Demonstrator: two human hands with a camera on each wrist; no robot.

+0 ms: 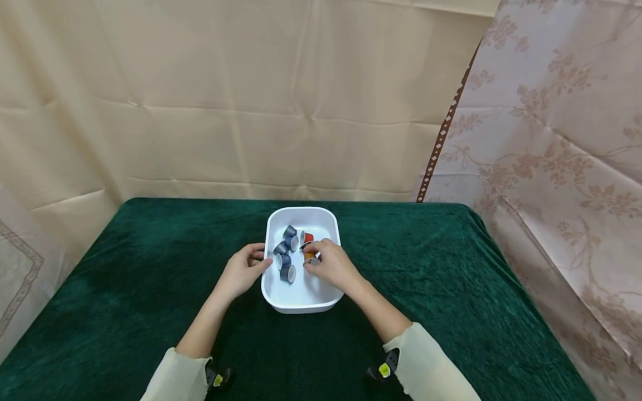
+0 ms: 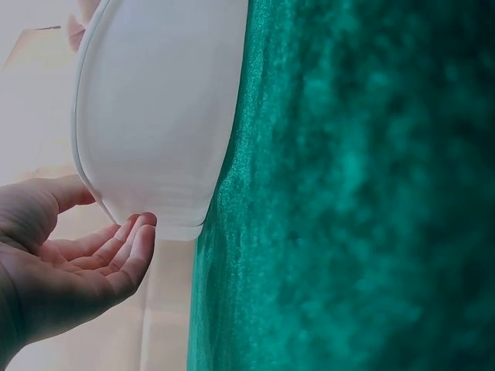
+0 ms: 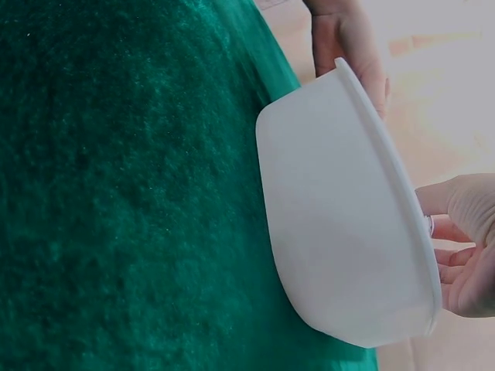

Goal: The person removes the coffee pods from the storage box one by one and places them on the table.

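Note:
A white plastic basin (image 1: 298,295) holds several small coffee capsules. My left hand (image 1: 243,271) grips its left rim, the thumb hooked over the edge and the fingers along the outer wall; the left wrist view shows that hand (image 2: 85,259) at the wall too. Inside, my right hand (image 1: 332,264) pinches an orange-gold capsule (image 1: 309,257) on the right side. Just beyond those fingers lies a red capsule (image 1: 308,238), with a dark one partly hidden by the hand. Blue capsules (image 1: 293,243) and dark grey ones (image 1: 288,273) lie on the left side, tipped at different angles.
The basin stands on a table under a dark green velvety cloth (image 1: 426,267). A cream curtain (image 1: 251,111) hangs behind the table's far edge, and a floral cloth (image 1: 562,139) drapes at the right.

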